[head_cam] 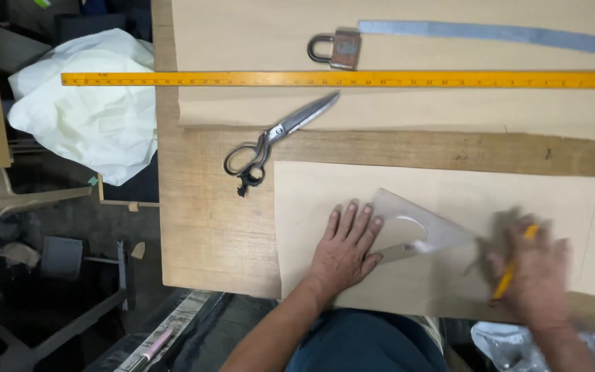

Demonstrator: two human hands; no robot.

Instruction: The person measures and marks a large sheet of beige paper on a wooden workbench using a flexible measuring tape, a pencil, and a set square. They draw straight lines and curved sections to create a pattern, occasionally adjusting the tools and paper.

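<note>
Both hands work on the brown paper sheet on the desk: left hand flat, pressing a clear curved template. Right hand, blurred, grips a yellow pencil; it seems tracing is in hand, which needs the template unmoved.

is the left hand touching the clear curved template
Touching: the head view shows the left hand pressed flat with fingers overlapping the clear template edge.
</note>
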